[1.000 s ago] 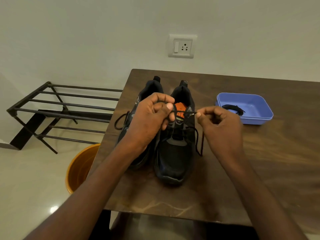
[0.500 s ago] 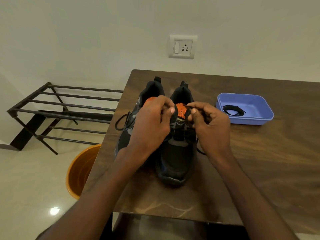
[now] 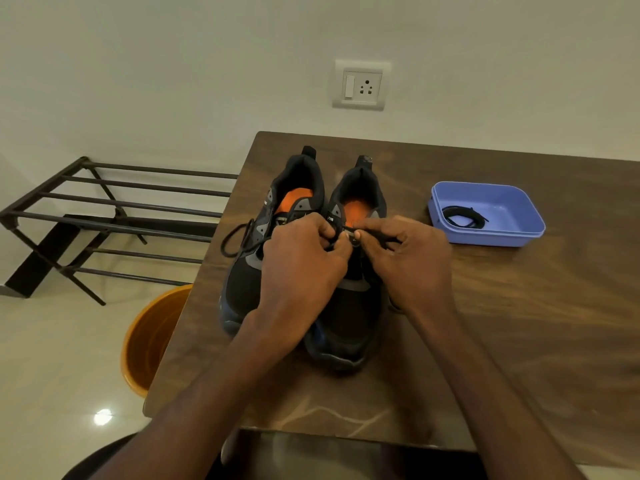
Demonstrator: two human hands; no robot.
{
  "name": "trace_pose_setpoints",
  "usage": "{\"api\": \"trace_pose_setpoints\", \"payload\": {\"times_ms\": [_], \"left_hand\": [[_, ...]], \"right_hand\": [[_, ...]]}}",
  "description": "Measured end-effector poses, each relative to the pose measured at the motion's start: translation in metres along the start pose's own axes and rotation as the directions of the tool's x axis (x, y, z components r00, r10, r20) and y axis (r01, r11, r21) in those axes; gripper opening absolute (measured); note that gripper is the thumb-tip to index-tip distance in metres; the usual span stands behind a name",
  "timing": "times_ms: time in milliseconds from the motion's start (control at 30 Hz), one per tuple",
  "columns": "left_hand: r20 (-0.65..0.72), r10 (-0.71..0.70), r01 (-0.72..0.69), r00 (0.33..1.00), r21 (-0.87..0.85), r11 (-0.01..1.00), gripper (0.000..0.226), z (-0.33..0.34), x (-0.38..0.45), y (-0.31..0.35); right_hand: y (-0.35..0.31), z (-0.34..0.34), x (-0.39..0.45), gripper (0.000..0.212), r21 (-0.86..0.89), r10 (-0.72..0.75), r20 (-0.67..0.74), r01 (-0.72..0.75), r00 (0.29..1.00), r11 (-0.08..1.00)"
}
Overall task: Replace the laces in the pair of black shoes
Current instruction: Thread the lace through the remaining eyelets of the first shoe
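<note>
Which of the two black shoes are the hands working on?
The right shoe, nearer the blue tray: the left hand and right hand pinch its lace at the tongue. The left shoe goes untouched.

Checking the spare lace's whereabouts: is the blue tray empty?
No, a coiled black lace lies inside the blue tray on the table's right side.

Shoes (image 3: 349, 317) black, grey panels, orange insoles (image 3: 356, 207). Laces (image 3: 239, 237) black. Tub (image 3: 491, 233) lavender-blue, black lace (image 3: 460, 216) inside. Table (image 3: 519, 323) dark brown, wood-grain pattern. Bucket (image 3: 145, 341) orange. Rack (image 3: 104, 216) black. Wall (image 3: 173, 81) off-white, socket (image 3: 360, 85) white. Floor (image 3: 52, 375) cream.
</note>
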State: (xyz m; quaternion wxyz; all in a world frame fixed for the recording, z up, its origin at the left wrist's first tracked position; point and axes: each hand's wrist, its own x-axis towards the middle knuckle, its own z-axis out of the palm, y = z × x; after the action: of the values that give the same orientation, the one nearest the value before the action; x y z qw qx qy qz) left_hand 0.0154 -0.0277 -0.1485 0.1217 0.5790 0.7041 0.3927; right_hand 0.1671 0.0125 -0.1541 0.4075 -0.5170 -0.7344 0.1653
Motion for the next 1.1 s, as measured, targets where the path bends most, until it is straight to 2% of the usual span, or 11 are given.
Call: {"api": "trace_pose_setpoints", "payload": {"times_ms": [333,467,633,800,933,967,1033,1100], "left_hand": [[-0.006,-0.001,0.0,1.0,-0.063,0.998,0.013,-0.002,-0.002,-0.002],[0.0,0.015,-0.015,1.0,-0.074,0.997,0.013,-0.002,-0.002,-0.003],[0.007,0.079,-0.078,0.997,-0.057,0.995,0.013,0.0,-0.002,-0.006],[0.028,0.134,-0.132,0.991,-0.053,0.99,0.014,-0.001,0.001,-0.013],[0.039,0.16,-0.157,0.986,-0.074,0.985,0.008,-0.001,0.004,-0.016],[0.03,0.177,-0.174,0.984,-0.077,0.982,0.007,-0.002,0.005,-0.016],[-0.015,0.224,-0.224,0.975,-0.102,0.969,0.006,-0.007,0.007,-0.013],[-0.075,0.176,-0.191,0.982,-0.318,0.929,0.007,-0.016,0.012,-0.007]], "right_hand": [[0.001,0.013,-0.001,0.013,-0.013,0.038,0.005,-0.038,0.999,0.999],[0.003,0.011,0.001,0.018,-0.049,0.031,0.046,-0.029,0.998,0.998],[-0.005,0.018,-0.006,0.012,0.043,0.104,-0.043,-0.102,0.994,0.994],[0.001,0.014,-0.003,0.011,0.095,0.135,0.065,-0.141,0.989,0.985],[0.003,0.015,-0.002,0.011,0.076,0.092,0.06,-0.097,0.994,0.992],[0.002,0.015,-0.003,0.015,0.041,0.066,0.054,-0.069,0.996,0.997],[0.003,0.012,-0.004,0.037,-0.028,0.024,0.068,-0.022,0.997,0.999],[0.004,0.009,-0.005,0.06,-0.08,-0.01,0.121,0.02,0.993,0.997]]}}
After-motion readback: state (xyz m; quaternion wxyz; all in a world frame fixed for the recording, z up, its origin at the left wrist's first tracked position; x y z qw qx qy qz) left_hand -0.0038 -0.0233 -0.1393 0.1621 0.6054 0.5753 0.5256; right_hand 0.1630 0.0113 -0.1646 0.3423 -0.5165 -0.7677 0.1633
